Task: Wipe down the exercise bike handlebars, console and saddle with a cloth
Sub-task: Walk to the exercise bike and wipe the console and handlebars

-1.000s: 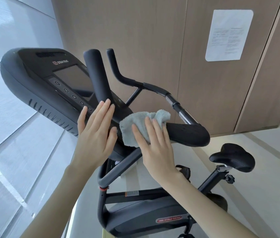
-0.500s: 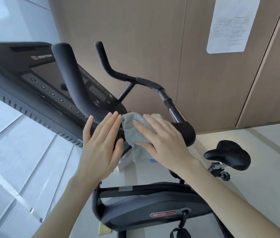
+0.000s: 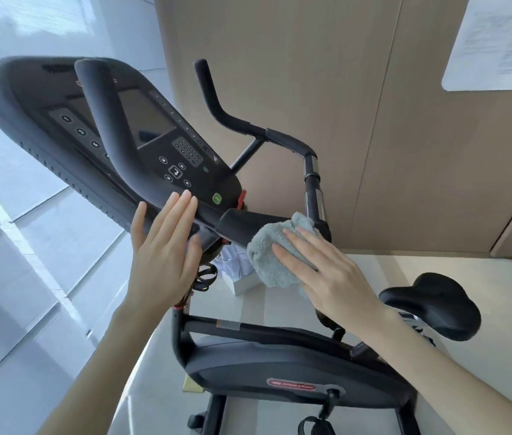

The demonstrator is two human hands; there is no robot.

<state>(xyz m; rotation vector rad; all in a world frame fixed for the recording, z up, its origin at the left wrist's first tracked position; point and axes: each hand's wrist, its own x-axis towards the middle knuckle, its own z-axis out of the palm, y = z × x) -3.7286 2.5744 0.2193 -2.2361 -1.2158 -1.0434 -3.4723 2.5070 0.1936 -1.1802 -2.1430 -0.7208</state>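
1. At nine o'clock in the view, a pale, glossy panelled surface (image 3: 28, 246) with thin seams catches daylight. I cannot tell whether it is glass or tile.
2. At ten o'clock is the black console (image 3: 148, 120), tilted, with a dark screen, a keypad and a green button (image 3: 217, 198) near its lower corner.
3. One thick black horn of the handlebars (image 3: 107, 127) crosses in front of the console. The other horn rises at twelve o'clock.
4. The left hand (image 3: 163, 255) lies flat against the near bar just below the console's lower edge. Its fingers are straight and pressed together, with the thumb set apart.
5. At three o'clock from that hand, the cloth (image 3: 267, 262), pale blue-grey terry, is bunched over the end of the padded handlebar arm.
6. The right hand (image 3: 326, 277) sits at four o'clock on the cloth. Its fingers are straight and slightly spread, pressing the cloth onto the bar.
7. At six o'clock is the bike's dark grey housing (image 3: 264, 362), which carries a red oval label. Around it is a smooth beige floor (image 3: 468, 268) with faint lighter stripes.
8. At four o'clock in the view, the black saddle (image 3: 433, 306) stands well apart from the cloth, with neither hand on it.
9. From twelve to three o'clock runs a wall of tan wood panels (image 3: 374, 120). A white printed sheet (image 3: 499, 42) is fixed to it at two o'clock, and its text is too blurred to read.
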